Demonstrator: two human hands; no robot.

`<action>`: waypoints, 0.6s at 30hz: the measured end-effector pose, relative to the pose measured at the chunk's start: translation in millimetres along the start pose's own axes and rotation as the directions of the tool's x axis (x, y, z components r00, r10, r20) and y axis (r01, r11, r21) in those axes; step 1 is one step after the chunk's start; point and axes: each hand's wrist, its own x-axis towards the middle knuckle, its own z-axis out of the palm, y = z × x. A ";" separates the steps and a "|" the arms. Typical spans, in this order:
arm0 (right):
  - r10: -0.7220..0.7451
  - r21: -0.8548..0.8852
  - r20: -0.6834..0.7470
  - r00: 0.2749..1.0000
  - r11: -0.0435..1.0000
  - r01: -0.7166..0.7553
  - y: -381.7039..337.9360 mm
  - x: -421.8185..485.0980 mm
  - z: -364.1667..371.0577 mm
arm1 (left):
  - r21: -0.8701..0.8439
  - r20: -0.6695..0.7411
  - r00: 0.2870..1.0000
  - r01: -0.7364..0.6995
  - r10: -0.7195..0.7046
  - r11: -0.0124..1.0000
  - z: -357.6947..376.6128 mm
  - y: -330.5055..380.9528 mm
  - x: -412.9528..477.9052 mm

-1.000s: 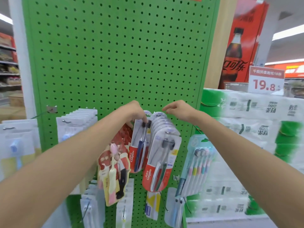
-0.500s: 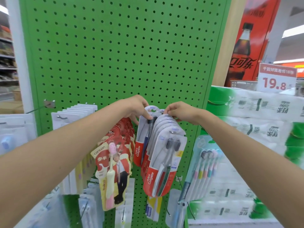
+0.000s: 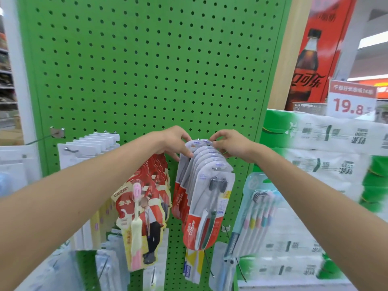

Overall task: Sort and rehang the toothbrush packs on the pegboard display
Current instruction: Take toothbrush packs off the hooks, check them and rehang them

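Hanging red-and-clear Colgate toothbrush blister packs (image 3: 206, 208) are gripped at the rear of their row.
The rearmost card tops are pinched by curled fingers of left hand (image 3: 174, 141) and right hand (image 3: 231, 143), against the green perforated pegboard (image 3: 147, 70).

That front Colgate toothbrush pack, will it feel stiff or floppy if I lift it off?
Probably fairly stiff: the front Colgate pack is a moulded clear blister on card. Likely light, holding two brushes. Hanging from one hook, it may swing when nudged.
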 end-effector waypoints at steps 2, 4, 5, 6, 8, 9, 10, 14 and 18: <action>-0.006 0.016 -0.004 1.000 1.000 0.006 2.7 0.4 -2.1 | -0.088 0.076 0.997 0.008 -0.001 0.996 1.2 1.1 2.0; -0.013 0.000 -0.006 1.000 1.000 0.013 5.4 1.2 -3.5 | -0.140 0.121 0.993 0.019 -0.002 0.990 3.7 2.1 4.6; -0.013 -0.002 -0.008 1.000 1.000 0.013 7.0 1.5 -4.1 | -0.153 0.132 0.991 0.024 -0.004 0.988 5.0 2.7 5.9; -0.011 0.000 -0.009 1.000 1.000 0.011 8.7 2.0 -4.5 | -0.166 0.140 0.990 0.028 -0.005 0.986 6.2 3.2 6.8; -0.010 0.003 -0.014 1.000 1.000 0.010 12.3 3.5 -6.5 | -0.196 0.149 0.989 0.029 0.000 0.980 7.8 5.1 7.4; -0.008 0.002 -0.018 1.000 1.000 0.008 14.3 4.5 -7.9 | -0.203 0.152 0.988 0.027 0.004 0.979 8.2 6.4 7.7; -0.004 -0.003 -0.020 1.000 1.000 0.004 16.2 5.5 -9.2 | -0.202 0.152 0.988 0.024 0.007 0.979 8.4 7.6 8.0; -0.001 -0.067 -0.006 1.000 0.998 0.001 21.2 9.3 -9.7 | -0.071 0.021 0.999 -0.029 0.031 0.997 3.6 6.0 15.2; -0.003 -0.132 0.004 1.000 0.991 0.003 23.7 11.9 -6.0 | 0.090 -0.143 0.984 -0.098 0.110 0.991 -1.9 -0.9 29.2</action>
